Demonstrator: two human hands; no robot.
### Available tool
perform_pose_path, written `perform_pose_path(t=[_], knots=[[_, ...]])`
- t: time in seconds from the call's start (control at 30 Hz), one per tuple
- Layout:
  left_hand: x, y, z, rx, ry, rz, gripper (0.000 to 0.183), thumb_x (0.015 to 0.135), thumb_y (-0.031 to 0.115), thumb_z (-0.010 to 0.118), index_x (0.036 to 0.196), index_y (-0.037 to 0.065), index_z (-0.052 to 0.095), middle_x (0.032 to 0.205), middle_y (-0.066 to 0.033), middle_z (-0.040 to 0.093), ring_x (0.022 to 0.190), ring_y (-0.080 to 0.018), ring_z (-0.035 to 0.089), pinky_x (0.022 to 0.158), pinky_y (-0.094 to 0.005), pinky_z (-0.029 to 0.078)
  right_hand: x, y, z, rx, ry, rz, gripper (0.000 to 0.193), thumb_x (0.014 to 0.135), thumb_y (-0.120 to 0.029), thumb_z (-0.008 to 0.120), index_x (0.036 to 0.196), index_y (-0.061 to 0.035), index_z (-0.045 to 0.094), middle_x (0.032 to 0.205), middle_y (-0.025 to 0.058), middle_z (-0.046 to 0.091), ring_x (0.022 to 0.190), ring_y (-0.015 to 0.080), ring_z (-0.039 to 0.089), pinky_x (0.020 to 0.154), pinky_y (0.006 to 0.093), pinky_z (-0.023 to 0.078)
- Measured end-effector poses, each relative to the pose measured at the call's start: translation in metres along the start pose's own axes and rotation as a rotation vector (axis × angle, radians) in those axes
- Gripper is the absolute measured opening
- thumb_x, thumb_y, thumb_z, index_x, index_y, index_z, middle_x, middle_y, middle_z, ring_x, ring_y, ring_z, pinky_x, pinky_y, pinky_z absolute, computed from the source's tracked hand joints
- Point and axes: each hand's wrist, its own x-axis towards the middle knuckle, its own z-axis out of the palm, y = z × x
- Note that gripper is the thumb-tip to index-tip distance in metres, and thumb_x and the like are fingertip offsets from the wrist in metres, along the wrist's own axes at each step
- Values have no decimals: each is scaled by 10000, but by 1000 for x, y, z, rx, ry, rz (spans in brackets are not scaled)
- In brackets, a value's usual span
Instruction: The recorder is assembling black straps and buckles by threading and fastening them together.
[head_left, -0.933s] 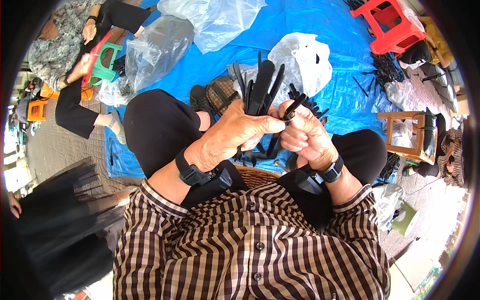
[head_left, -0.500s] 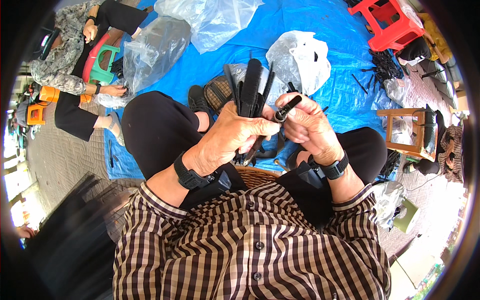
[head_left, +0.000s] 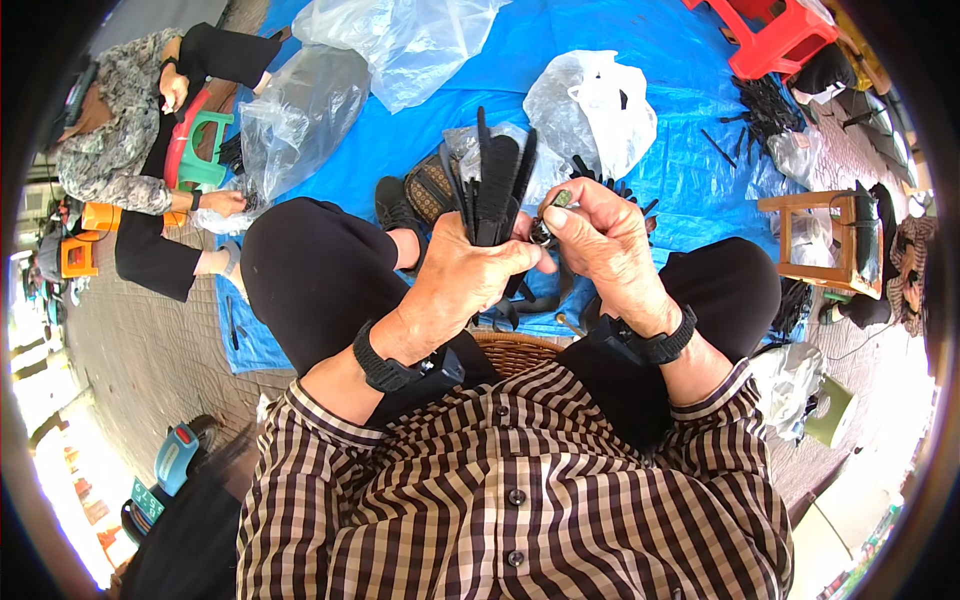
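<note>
My left hand (head_left: pixel 450 285) is closed round an upright bundle of black fuzzy strips (head_left: pixel 492 185), which fans out above the fist. Right beside it, my right hand (head_left: pixel 618 258) pinches a small piece with a greenish face (head_left: pixel 562 199) between thumb and fingers. A small shiny dark part (head_left: pixel 540 233) lies between the two hands, by the left fingertips; I cannot make out what it joins. Both hands are over my lap, above a wicker basket (head_left: pixel 515 352). More black strips show below the hands, partly hidden.
A blue tarp (head_left: pixel 690 170) spreads ahead with clear plastic bags (head_left: pixel 305 110), a white bag (head_left: pixel 610 100) and a pile of black strips (head_left: pixel 765 115). A wooden stool (head_left: pixel 835 240) and red stool (head_left: pixel 765 45) stand right. Another person's hand (head_left: pixel 222 202) works at left.
My right hand has turned, so a greenish face shows where a black strip end pointed up before. The left hand keeps its bundle, tilted slightly differently. The dark blur at lower left has moved down.
</note>
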Motion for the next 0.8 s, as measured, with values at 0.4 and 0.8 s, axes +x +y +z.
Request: perform_pose_path(t=[0.4, 0.8], knots=[[-7, 2, 3, 108, 75, 136, 92, 789, 35, 636, 841, -15, 577, 641, -30, 583, 521, -74, 530, 466, -209, 414, -2, -1, -3, -489, 62, -320, 106, 833, -88, 626, 879, -22, 556, 537, -36, 458, 536, 27, 331, 485, 209, 299], [-4, 1, 1, 81, -11, 104, 75, 818, 43, 597, 853, -9, 555, 660, -62, 612, 498, -47, 490, 427, -184, 358, -1, -4, -1, -385, 63, -191, 86, 828, -60, 616, 876, -25, 555, 529, -52, 448, 532, 11, 332, 473, 207, 295]])
